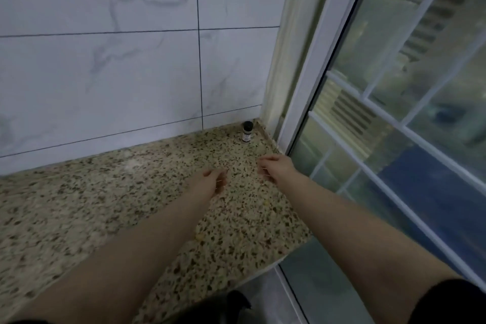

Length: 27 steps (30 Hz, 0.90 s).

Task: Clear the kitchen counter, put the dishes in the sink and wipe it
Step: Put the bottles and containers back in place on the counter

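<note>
Nothing here can be read. The small dark bottle (247, 131) standing in the far corner of the table (105, 205) carries a pale label with print on it, but the print is too small and blurred to make out.

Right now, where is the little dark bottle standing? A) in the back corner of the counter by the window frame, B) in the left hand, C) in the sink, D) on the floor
A: the little dark bottle stands upright on the speckled counter in the far corner, beyond both hands.
</note>
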### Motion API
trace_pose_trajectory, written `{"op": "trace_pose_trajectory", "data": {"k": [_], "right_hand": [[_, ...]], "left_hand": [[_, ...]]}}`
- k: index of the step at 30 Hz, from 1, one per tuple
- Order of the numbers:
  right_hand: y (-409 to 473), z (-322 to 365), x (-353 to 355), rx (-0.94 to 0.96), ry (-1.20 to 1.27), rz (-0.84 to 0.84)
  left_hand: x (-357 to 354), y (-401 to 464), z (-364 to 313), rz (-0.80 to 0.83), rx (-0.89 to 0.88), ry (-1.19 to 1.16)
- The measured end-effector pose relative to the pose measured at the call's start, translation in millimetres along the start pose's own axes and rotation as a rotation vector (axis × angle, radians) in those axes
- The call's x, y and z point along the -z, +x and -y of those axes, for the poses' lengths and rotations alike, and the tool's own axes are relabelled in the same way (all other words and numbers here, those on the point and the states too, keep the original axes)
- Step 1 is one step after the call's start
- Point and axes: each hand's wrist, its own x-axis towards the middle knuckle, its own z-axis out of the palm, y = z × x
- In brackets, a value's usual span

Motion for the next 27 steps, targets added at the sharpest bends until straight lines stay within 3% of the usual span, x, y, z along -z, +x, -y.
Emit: {"op": "trace_pose_trajectory", "data": {"k": [9,12,19,23,27], "right_hand": [[154,41,6,0.093,-0.418,0.151],[189,48,-18,0.013,-0.292,0.203],[235,38,-57,0.082,-0.337,0.18],[247,36,-66,-0.068,-0.15,0.137],[260,31,-72,-0.066,-0.216,0.095]], "left_hand": [[-92,73,-29,-0.118,0.04,0.09],[-92,92,-30,-0.147,0.047,0.168],[-76,119,-29,-0.174,0.042,0.317],[-66,126,-19,-0.131,0.073,0.306],[-54,129,-15,-0.15,0.104,0.227]]}}
